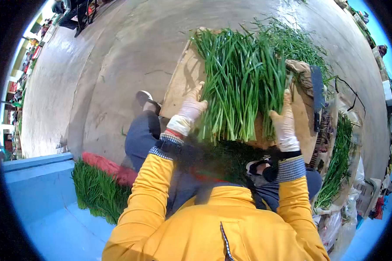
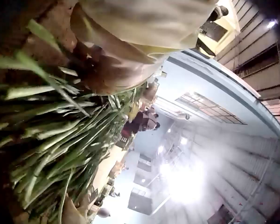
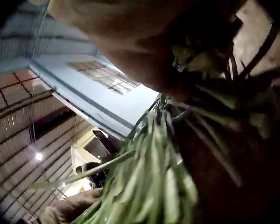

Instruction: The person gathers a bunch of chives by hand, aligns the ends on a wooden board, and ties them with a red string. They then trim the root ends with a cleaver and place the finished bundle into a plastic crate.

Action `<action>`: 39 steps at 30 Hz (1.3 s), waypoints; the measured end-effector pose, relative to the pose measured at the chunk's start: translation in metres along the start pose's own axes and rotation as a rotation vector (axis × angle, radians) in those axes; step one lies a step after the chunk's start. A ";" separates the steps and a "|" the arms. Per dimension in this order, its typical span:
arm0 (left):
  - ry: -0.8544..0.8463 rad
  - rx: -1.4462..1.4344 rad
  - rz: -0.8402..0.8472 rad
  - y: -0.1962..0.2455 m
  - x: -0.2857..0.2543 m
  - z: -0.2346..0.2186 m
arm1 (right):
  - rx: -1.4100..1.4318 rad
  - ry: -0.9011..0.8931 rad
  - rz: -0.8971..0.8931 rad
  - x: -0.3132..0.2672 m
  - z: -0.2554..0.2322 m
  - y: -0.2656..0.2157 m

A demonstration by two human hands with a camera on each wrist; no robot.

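A thick bunch of long green chives (image 1: pixel 239 82) lies on a brown board (image 1: pixel 180 82) in front of me in the head view. My gloved left hand (image 1: pixel 194 102) presses flat against the bunch's left side, fingers straight. On the bunch's right side my gloved right hand (image 1: pixel 284 114) rests the same way, fingers up and thumb spread. Neither hand has its fingers curled round the stalks. The left wrist view shows the glove (image 2: pixel 130 42) against chive leaves (image 2: pixel 60 140). In the right wrist view the glove (image 3: pixel 130 42) sits above more chive leaves (image 3: pixel 149 186).
A dark cleaver (image 1: pixel 317 93) lies on the board's right edge. More chives are heaped at lower left (image 1: pixel 96 191) beside a red cloth (image 1: pixel 111 167), and at right (image 1: pixel 337 161). Plastic bags (image 1: pixel 339 222) sit at lower right. A concrete floor (image 1: pixel 117 56) stretches beyond.
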State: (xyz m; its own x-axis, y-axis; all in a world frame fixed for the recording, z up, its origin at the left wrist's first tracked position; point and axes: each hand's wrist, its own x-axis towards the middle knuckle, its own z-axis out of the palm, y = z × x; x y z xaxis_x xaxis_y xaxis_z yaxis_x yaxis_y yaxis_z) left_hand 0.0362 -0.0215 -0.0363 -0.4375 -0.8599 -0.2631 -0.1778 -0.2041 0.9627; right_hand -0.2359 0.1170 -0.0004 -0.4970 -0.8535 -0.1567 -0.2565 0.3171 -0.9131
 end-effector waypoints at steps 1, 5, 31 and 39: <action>0.006 0.000 -0.007 -0.001 -0.001 -0.007 | -0.352 0.088 -0.317 0.007 -0.007 0.021; -0.049 0.035 -0.040 -0.030 0.006 -0.021 | -0.651 0.097 -0.437 -0.009 -0.021 0.000; -0.156 1.090 0.421 0.016 0.014 0.025 | -0.782 -0.435 -0.711 -0.087 0.072 -0.071; -0.143 1.121 0.447 0.016 0.012 0.024 | -0.951 -0.513 -0.837 -0.083 0.068 -0.013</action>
State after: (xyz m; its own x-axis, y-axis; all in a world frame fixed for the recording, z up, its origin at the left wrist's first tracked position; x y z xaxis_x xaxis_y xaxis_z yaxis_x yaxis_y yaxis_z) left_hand 0.0065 -0.0242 -0.0255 -0.7357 -0.6773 0.0050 -0.6192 0.6756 0.4003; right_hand -0.1351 0.1554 -0.0009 0.3945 -0.9189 -0.0015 -0.8952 -0.3840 -0.2263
